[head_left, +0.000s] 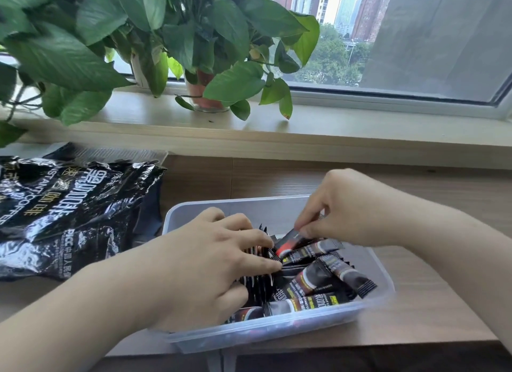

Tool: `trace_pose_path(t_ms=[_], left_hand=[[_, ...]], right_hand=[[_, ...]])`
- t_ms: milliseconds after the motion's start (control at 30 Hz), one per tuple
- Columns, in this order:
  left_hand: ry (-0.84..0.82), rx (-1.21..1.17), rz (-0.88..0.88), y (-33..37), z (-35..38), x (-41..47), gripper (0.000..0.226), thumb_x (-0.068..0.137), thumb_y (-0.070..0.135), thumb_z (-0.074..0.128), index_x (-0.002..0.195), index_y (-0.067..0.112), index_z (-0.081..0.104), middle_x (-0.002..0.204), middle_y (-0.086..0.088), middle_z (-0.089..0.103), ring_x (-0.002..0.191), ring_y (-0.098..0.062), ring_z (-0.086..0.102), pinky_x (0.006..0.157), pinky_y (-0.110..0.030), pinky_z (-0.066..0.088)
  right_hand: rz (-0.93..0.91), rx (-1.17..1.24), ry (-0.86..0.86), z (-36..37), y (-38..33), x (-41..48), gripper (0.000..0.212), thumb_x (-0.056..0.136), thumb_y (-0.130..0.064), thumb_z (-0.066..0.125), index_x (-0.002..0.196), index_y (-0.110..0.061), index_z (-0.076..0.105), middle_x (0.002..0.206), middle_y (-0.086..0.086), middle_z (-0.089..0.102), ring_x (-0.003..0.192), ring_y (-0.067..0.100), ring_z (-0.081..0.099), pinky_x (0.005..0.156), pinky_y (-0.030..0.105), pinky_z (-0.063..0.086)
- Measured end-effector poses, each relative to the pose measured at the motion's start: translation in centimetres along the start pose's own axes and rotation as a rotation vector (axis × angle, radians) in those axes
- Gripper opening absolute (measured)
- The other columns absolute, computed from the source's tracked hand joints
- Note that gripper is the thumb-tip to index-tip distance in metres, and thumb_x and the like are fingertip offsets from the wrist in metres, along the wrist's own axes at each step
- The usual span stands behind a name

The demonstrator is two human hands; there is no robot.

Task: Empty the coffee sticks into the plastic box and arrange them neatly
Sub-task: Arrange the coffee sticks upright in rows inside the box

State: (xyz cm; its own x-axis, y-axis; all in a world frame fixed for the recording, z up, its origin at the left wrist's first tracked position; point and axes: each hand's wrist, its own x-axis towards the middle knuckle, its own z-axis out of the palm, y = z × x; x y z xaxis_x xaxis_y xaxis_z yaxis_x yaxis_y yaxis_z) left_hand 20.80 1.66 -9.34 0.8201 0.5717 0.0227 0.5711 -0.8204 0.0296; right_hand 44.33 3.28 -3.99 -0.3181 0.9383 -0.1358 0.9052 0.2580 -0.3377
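A clear plastic box [238,205] stands on the wooden table and holds several black coffee sticks [318,283]. Some stand on edge in a row at the left, others lie loose at the right. My left hand [205,263] is inside the box, its fingers resting on and holding the upright row. My right hand [352,205] reaches in from the right and pinches one black-and-red stick [289,240] by its upper end, tilted above the pile. The black coffee bag [69,214] lies flattened to the left of the box.
A clear lid [110,151] lies partly under the bag's far edge. A wooden windowsill [332,133] runs behind the table, with leafy potted plants [205,92] on it. The table's front edge is just below the box.
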Motion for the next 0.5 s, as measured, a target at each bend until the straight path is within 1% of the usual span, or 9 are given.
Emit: trace_pose_path(t_ms=[67,100,133,200,267,333,400,433,500], left_hand=[[0.027,0.014,0.005,0.0,0.1,0.0,0.055,0.077,0.036,0.042,0.126,0.042,0.067,0.129,0.017,0.064,0.107,-0.01,0.056,0.088,-0.037,0.048],[0.037,0.018,0.006,0.0,0.2,0.0,0.054,0.076,0.036,0.043,0.123,0.042,0.069,0.127,0.018,0.064,0.106,-0.01,0.056,0.089,-0.035,0.043],[0.046,0.02,0.008,0.1,0.2,0.1,0.053,0.076,0.035,0.043,0.121,0.041,0.07,0.126,0.018,0.065,0.106,-0.01,0.055,0.089,-0.035,0.038],[0.064,0.025,0.015,0.0,0.3,0.1,0.051,0.074,0.035,0.045,0.116,0.04,0.073,0.128,0.018,0.065,0.106,-0.01,0.055,0.088,-0.036,0.032],[0.064,0.008,0.023,-0.1,0.5,0.1,0.051,0.071,0.035,0.045,0.113,0.04,0.074,0.133,0.021,0.064,0.108,-0.007,0.054,0.089,-0.035,0.032],[0.058,-0.018,0.026,-0.2,0.6,0.1,0.051,0.071,0.035,0.045,0.113,0.039,0.074,0.133,0.024,0.064,0.11,-0.003,0.054,0.091,-0.034,0.032],[0.054,-0.016,0.027,-0.1,0.5,0.2,0.05,0.071,0.036,0.045,0.112,0.039,0.073,0.131,0.024,0.065,0.109,-0.003,0.055,0.091,-0.034,0.032],[0.053,-0.009,0.027,-0.1,0.5,0.2,0.048,0.071,0.037,0.045,0.111,0.039,0.071,0.129,0.024,0.066,0.108,-0.004,0.055,0.09,-0.035,0.032],[0.05,0.003,0.019,0.0,0.5,0.4,0.046,0.07,0.038,0.046,0.11,0.039,0.069,0.124,0.025,0.066,0.102,-0.007,0.056,0.087,-0.037,0.032]], right_hand=[[-0.071,-0.062,0.025,-0.2,0.1,0.8,0.015,0.085,-0.026,0.074,0.093,-0.037,0.08,0.041,-0.036,0.051,0.05,-0.009,0.057,0.051,0.003,0.038],[-0.107,-0.094,0.02,0.1,0.1,1.4,0.018,0.086,-0.027,0.072,0.097,-0.039,0.079,0.041,-0.033,0.051,0.052,-0.006,0.057,0.055,0.004,0.039],[-0.137,-0.126,0.007,0.6,0.1,2.0,0.02,0.087,-0.027,0.071,0.101,-0.041,0.078,0.04,-0.027,0.051,0.053,-0.004,0.055,0.061,0.009,0.041],[-0.178,-0.178,-0.035,1.9,0.1,2.9,0.022,0.089,-0.029,0.069,0.105,-0.042,0.077,0.053,-0.024,0.051,0.058,-0.003,0.051,0.067,0.018,0.041],[-0.205,-0.212,-0.071,2.6,0.2,3.4,0.021,0.09,-0.027,0.068,0.104,-0.038,0.078,0.07,-0.015,0.067,0.064,0.005,0.055,0.065,0.021,0.044],[-0.186,-0.201,-0.072,2.7,0.4,3.5,0.017,0.088,-0.028,0.07,0.1,-0.035,0.079,0.084,-0.009,0.075,0.073,0.008,0.059,0.064,0.021,0.045],[-0.181,-0.179,-0.056,2.8,0.6,3.5,0.015,0.087,-0.029,0.072,0.099,-0.033,0.08,0.088,-0.009,0.077,0.078,0.008,0.063,0.063,0.018,0.047],[-0.182,-0.173,-0.055,2.9,0.6,3.6,0.017,0.087,-0.029,0.072,0.102,-0.032,0.079,0.089,-0.009,0.077,0.078,0.009,0.066,0.065,0.018,0.05],[-0.178,-0.161,-0.059,3.3,0.6,3.9,0.025,0.089,-0.029,0.07,0.112,-0.03,0.076,0.086,-0.007,0.077,0.073,0.009,0.071,0.072,0.024,0.057]])
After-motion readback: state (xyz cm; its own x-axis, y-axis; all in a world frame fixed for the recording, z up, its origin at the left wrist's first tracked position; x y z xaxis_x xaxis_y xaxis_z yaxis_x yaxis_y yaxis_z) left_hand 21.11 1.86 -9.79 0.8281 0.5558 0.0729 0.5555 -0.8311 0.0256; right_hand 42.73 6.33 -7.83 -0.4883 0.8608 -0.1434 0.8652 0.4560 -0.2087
